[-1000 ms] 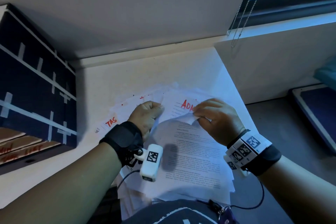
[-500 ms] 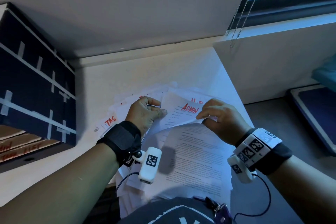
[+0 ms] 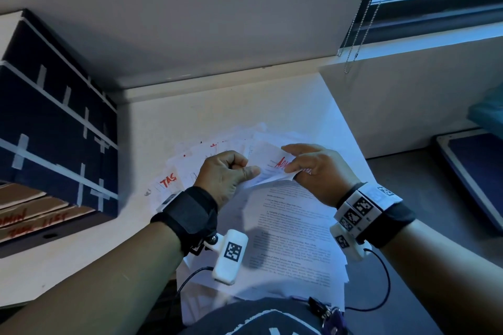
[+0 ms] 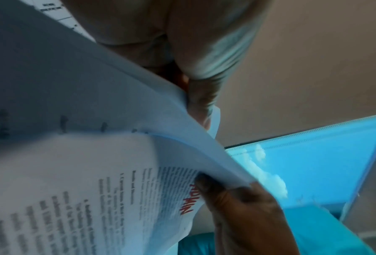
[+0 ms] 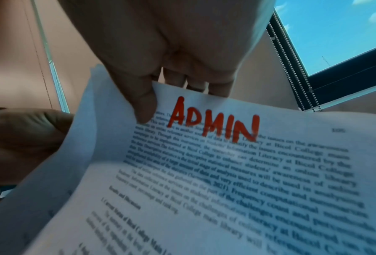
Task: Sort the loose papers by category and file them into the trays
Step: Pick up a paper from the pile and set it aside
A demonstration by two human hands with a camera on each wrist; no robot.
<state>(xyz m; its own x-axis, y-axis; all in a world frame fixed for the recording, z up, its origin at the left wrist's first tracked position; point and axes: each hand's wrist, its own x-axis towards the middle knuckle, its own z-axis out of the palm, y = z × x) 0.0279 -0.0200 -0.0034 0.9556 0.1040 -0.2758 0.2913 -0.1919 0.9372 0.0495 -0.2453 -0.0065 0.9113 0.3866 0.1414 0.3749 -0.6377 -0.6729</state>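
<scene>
Dark taped cardboard trays point(image 3: 54, 144) sit far left on my white desk point(image 3: 163, 122). Left hand point(image 3: 226, 177) pinches the white printed sheet marked ADMIN in red point(image 3: 268, 164), lifted above the paper pile point(image 3: 294, 239); right hand point(image 3: 321, 171) pinches its top edge.

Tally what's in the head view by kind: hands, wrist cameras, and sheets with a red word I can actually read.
Hands: 2, left hand, right hand
Wrist cameras: 2, left camera, right camera
Readable red-word sheets: 2, ADMIN sheet, TAS sheet
Total: 6
</scene>
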